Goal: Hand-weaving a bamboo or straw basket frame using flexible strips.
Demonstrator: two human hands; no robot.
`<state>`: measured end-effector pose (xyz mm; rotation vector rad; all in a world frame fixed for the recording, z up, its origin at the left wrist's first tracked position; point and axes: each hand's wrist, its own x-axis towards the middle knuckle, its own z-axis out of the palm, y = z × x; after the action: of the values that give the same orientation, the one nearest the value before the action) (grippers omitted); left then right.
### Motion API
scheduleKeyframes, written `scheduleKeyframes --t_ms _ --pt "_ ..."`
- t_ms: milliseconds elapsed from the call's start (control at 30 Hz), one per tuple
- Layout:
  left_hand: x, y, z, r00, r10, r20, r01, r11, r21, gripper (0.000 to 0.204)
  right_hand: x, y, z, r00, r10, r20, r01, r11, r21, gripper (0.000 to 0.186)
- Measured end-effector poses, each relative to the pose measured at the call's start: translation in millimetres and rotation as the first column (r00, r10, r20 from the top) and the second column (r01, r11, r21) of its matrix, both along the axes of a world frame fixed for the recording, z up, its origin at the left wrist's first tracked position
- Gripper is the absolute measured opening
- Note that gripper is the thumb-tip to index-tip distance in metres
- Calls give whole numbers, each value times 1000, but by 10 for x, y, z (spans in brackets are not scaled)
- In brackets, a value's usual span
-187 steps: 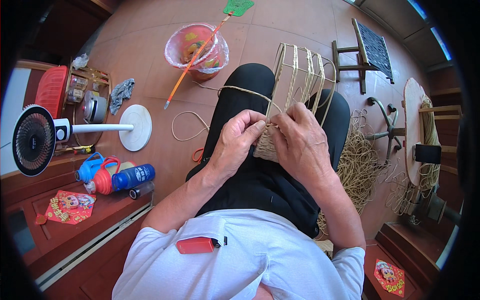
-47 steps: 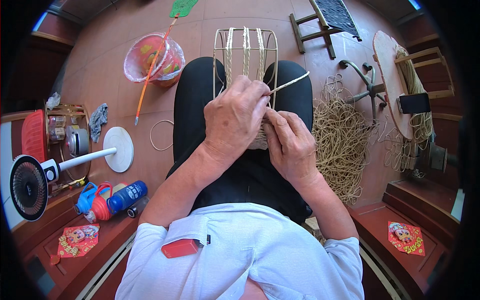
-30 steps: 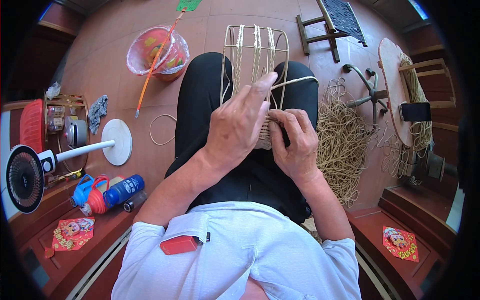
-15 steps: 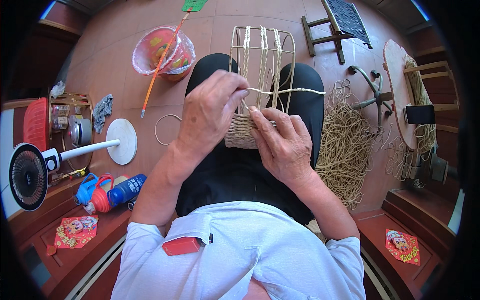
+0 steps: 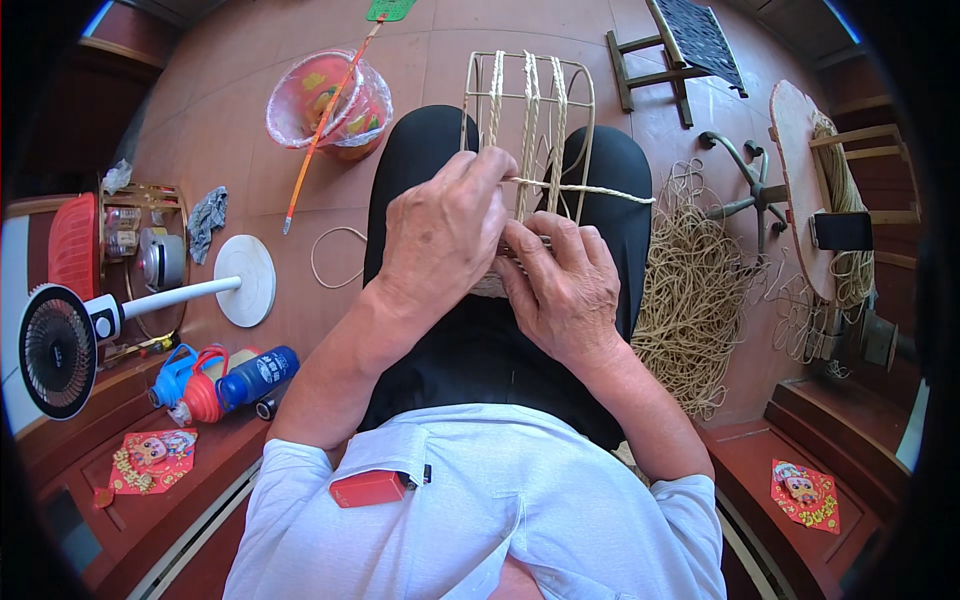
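Note:
A light metal frame (image 5: 589, 90), strung with lengthwise strands of pale twisted cord (image 5: 530, 105), stands between my knees in black trousers, woven at its near end. My left hand (image 5: 445, 225) is closed, fingertips pinching a loose cord (image 5: 600, 190) that crosses the frame and trails over my right knee. My right hand (image 5: 560, 275) has bent fingers gripping the woven section just below and right of my left hand. Both hands hide most of the weave.
Tangled cord (image 5: 685, 310) lies right of my leg, near a chair base (image 5: 755, 190), an upright board (image 5: 800, 210) and folding stool (image 5: 690, 50). Left are a pink bucket (image 5: 300, 105) with a fly swatter (image 5: 325, 120), white fan (image 5: 55, 350) and bottles (image 5: 255, 375).
Since half a second ago my left hand has moved right, covering more of the weave. Earlier the loose cord trailed left over my left knee; now it crosses to the right.

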<state>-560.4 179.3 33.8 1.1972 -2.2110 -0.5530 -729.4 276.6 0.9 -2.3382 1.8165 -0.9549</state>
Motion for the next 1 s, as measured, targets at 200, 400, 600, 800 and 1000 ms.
scheduleKeyframes --t_ms 200,400,600,800,1000 --pt "311 123 -105 927 64 -371 77 932 354 23 -7 -2 22 999 -8 33 8 1000 4 39" --pt "743 60 -371 277 624 -730 612 472 635 25 57 -33 62 994 -17 106 21 999 -37 32" --pt "1569 -246 -613 254 674 -694 407 577 709 26 240 -270 64 992 -1 124 14 994 -108 11" --pt "3264 -804 -960 222 818 -531 -6 546 838 29 437 -401 89 988 -81 135 87 995 -44 22" --pt "3425 -902 -618 353 917 -187 -802 399 444 24 475 -416 82 979 -109 171 118 992 -48 22"
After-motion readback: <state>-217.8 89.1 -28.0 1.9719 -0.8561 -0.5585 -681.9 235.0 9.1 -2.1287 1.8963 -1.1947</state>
